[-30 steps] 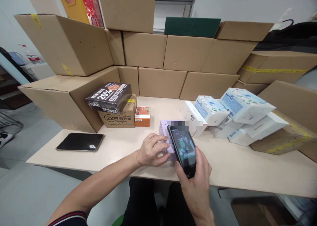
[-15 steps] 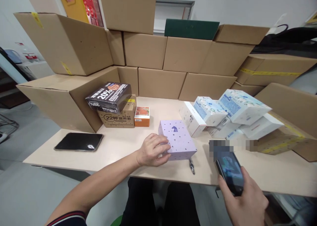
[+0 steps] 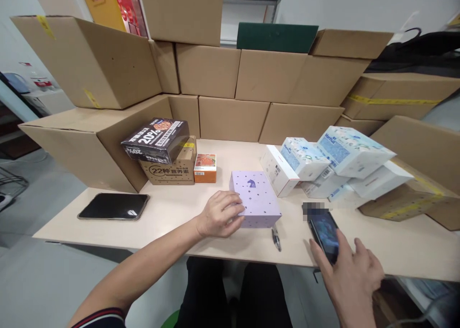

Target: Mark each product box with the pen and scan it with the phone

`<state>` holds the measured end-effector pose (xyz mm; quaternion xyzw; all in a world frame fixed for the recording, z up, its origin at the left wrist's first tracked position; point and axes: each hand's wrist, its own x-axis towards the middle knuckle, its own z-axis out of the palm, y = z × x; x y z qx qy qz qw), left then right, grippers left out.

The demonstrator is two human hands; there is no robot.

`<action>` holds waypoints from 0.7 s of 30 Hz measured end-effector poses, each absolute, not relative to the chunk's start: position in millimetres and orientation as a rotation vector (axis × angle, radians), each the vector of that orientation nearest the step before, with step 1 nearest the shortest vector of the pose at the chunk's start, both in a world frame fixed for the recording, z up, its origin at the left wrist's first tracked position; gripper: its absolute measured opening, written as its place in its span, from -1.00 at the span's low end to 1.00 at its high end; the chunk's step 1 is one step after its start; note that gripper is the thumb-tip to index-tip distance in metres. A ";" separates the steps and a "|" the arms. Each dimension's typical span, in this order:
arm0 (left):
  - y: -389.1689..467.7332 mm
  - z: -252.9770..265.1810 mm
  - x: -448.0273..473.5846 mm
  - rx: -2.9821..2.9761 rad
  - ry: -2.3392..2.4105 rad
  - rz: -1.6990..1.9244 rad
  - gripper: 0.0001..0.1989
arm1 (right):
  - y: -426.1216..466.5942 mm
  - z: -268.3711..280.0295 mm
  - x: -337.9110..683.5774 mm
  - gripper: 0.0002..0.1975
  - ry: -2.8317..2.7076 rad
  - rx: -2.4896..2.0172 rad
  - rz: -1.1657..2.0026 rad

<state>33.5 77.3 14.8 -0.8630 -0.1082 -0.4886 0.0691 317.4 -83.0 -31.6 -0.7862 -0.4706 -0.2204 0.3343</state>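
Note:
A lilac box [image 3: 257, 193] with a dark horse-head mark and small dots sits on the table in front of me. My left hand [image 3: 223, 215] is closed around its near left corner, fingers bent against the side. To the right, a dark smartphone [image 3: 324, 229] with a lit screen lies on the table near the front edge, its far end blurred out. Over its near end is my right hand [image 3: 350, 270], thumb and forefinger at either side and the other fingers spread. A pen [image 3: 276, 239] lies just in front of the lilac box.
At left lies a large black-screened phone [image 3: 113, 206]. Behind it, a black printed box [image 3: 156, 140] rests on a brown carton [image 3: 170, 169] beside an orange box [image 3: 205, 169]. White boxes and tissue packs [image 3: 354, 148] are piled at right. Cardboard boxes [image 3: 233, 119] wall the back.
My right hand has loosened around the smartphone, its fingers spreading, and the phone has shifted slightly left. My left hand stays at the lilac box. The view has shifted slightly.

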 end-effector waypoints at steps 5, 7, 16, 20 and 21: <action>77.8 13.5 33.1 -2.586 -0.424 -1.513 -0.79 | -68.5 12.2 256.1 -0.30 -1.467 -1.805 -0.074; 76.5 11.8 33.4 -2.601 -0.531 -1.496 -0.79 | -54.4 18.7 232.7 -0.31 -1.570 -1.740 0.025; 92.3 1.6 30.2 -2.586 -1.040 -1.319 -0.74 | 30.5 29.0 201.5 -0.52 -1.904 -1.902 -0.002; 95.3 2.1 27.8 -2.521 -1.173 -1.160 -0.65 | 65.6 43.4 200.8 -0.50 -2.008 -1.909 0.119; 95.3 2.1 27.4 -2.505 -1.173 -1.151 -0.65 | 73.7 45.1 200.1 -0.50 -2.019 -1.898 0.130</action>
